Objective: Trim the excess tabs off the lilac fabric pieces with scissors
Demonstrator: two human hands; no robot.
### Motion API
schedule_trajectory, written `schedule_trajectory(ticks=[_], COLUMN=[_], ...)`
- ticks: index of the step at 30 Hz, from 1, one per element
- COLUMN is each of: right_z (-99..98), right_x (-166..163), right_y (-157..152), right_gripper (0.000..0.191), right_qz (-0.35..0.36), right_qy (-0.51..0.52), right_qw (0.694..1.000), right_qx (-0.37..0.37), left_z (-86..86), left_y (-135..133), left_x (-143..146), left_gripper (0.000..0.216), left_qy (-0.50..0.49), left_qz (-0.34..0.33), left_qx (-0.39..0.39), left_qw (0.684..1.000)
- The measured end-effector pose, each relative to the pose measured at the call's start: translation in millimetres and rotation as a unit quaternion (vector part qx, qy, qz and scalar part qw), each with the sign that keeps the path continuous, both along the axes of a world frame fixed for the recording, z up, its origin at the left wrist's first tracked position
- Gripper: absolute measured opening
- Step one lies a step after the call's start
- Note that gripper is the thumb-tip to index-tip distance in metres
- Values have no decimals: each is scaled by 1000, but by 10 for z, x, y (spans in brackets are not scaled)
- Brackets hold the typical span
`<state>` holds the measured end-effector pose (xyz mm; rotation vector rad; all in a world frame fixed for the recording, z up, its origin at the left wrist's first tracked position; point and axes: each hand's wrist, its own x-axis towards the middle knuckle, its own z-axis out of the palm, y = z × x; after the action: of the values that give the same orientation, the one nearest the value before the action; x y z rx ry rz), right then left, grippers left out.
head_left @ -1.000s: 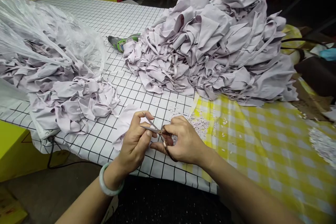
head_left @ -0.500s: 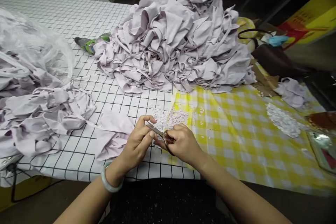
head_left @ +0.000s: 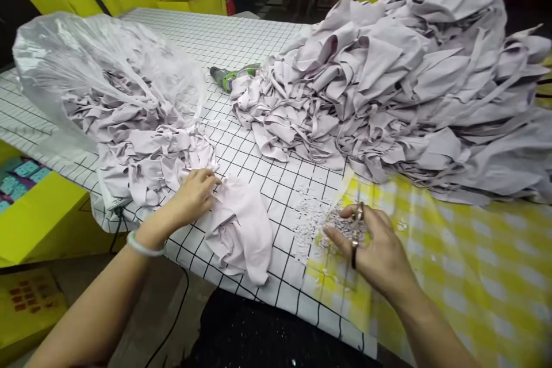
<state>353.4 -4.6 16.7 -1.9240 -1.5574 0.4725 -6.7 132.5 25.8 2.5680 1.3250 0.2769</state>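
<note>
My left hand (head_left: 196, 195) is at the near edge of the left heap of pale lilac fabric pieces (head_left: 142, 152), its fingers bent together over cloth; the thumb side is partly hidden. Beside its fingertips, a crumpled pale lilac fabric piece (head_left: 248, 224) lies on the white grid tablecloth. Over the yellow checked sheet, my right hand (head_left: 379, 253) holds a pair of small scissors (head_left: 356, 230), with finger and thumb apart and the blades hard to make out. Tiny fabric clippings (head_left: 308, 221) are scattered just left of the scissors.
A large mound of lilac fabric pieces (head_left: 388, 92) covers the back right. A clear plastic bag (head_left: 52, 52) bulges behind the left heap. A green and grey object (head_left: 224, 79) lies by the mound. Yellow boxes (head_left: 47, 218) stand below the table's left side.
My hands have separated. The left has gone from the scissors to the fabric at left; the right still holds the scissors, farther right. The view has swung left.
</note>
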Motion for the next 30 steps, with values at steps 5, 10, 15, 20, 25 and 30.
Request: schedule_trajectory(ticks=[5, 10, 15, 20, 25, 30], right_z=[47, -127, -6, 212, 130, 20], right_x=[-985, -1772, -1718, -1533, -1463, -1435], right_y=[270, 654, 837, 850, 872, 837], right_gripper=[33, 17, 18, 14, 15, 17], right_qz=[129, 173, 148, 201, 189, 185], right_qy=[171, 274, 383, 394, 399, 399], right_qw=[977, 942, 908, 893, 894, 897], right_qx=[-14, 87, 81, 87, 77, 36], left_z=[-86, 244, 269, 274, 322, 384], left_y=[60, -356, -605, -578, -587, -617], left_x=[165, 252, 276, 381, 396, 364], left_gripper=[14, 12, 21, 29, 28, 30], left_qy=[-32, -177, -461, -513, -480, -453], left_qz=[-4, 28, 124, 99, 96, 61], left_qx=[28, -31, -475, -589, -512, -464], left_qw=[999, 983, 739, 616, 705, 758])
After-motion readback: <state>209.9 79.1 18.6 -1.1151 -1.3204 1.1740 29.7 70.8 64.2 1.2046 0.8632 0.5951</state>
